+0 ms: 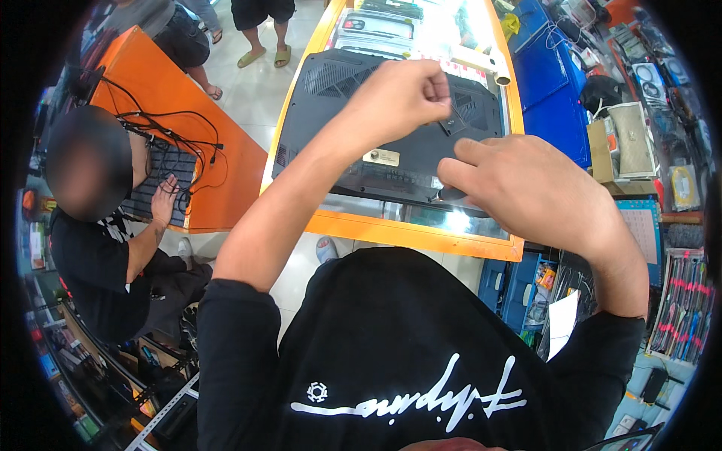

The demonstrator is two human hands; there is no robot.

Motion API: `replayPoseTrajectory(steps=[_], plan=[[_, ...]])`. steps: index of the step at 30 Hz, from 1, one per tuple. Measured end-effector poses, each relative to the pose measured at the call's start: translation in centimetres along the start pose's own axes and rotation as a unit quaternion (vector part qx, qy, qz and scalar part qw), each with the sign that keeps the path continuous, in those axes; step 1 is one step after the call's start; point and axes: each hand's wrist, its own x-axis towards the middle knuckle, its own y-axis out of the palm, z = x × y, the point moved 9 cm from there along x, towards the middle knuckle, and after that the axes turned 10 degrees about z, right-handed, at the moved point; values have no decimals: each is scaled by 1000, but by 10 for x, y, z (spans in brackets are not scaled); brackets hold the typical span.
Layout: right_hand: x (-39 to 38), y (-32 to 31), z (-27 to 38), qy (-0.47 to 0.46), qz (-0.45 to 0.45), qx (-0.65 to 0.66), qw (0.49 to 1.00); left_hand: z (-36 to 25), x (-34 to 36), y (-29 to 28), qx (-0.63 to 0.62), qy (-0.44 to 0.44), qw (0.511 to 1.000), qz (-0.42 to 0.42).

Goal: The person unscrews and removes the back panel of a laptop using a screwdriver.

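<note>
A black laptop [331, 135] lies upside down on a glass-topped counter, its vented bottom cover facing up. My left hand [410, 94] hovers over the laptop's far half with its fingers curled closed; whatever they hold, if anything, is hidden. Gripped in my right hand [519, 184] is a small screwdriver [451, 194], most of its dark handle covered by the fingers. Its thin metal tip points at the laptop's near edge, right of the middle; I cannot tell whether it touches a screw.
The counter has an orange frame [391, 231]; boxed goods show under its glass. A metal tube [502, 77] lies at the far right. Blue boxes [545, 90] stand to the right. At left, another person's hand [165, 199] rests on a keyboard [150, 180] among black cables.
</note>
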Motion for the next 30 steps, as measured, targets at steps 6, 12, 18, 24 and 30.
replayPoseTrajectory(steps=[6, 12, 18, 24, 30], plan=[[4, 9, -2, 10, 61, -27, 998, 13, -76, -30, -109, -25, 992, -56], [7, 6, -2, 22, 67, -35, 997, 41, -159, -16, -257, -147, 954, -36], [14, 8, -2, 18, 84, -44, 995, 51, -203, -7, -297, -95, 943, -119], [14, 3, -2, 56, 118, 10, 991, 59, -221, 16, -387, -124, 906, -119], [13, -1, -3, 43, 76, 13, 996, 54, -213, 21, -393, -94, 911, -84]])
